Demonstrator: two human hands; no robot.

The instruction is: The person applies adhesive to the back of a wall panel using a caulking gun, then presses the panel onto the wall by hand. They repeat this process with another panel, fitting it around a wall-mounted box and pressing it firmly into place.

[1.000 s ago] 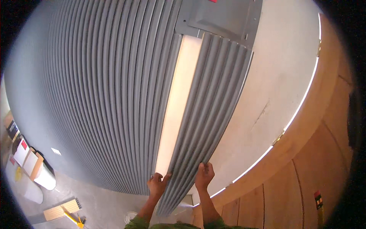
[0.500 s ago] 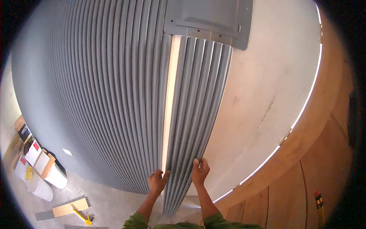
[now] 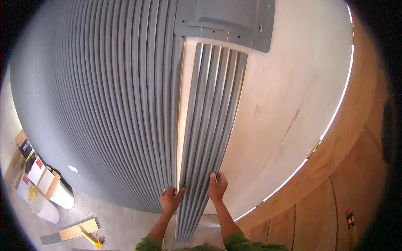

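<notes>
A loose grey fluted panel strip (image 3: 213, 92) stands upright against the pale bare board (image 3: 284, 96), its top just below the grey metal plate (image 3: 224, 19). My left hand (image 3: 171, 196) grips the strip's left edge low down with curled fingers. Higher on the opposite edge, my right hand (image 3: 217, 186) pinches the strip between thumb and fingers. Left of it is the installed grey fluted wall covering (image 3: 121, 104), with a narrow pale band showing between them.
Buckets (image 3: 58, 194) with boards and boxes stand at the lower left on the concrete floor (image 3: 125, 230). A short fluted offcut (image 3: 54, 234) and a yellow tool (image 3: 90, 236) lie nearby. A wooden surface (image 3: 351, 175) runs along the right.
The strip has straightened and moved leftward toward the fluted covering, and its top has dropped below the metal plate. Both hands moved slightly with it.
</notes>
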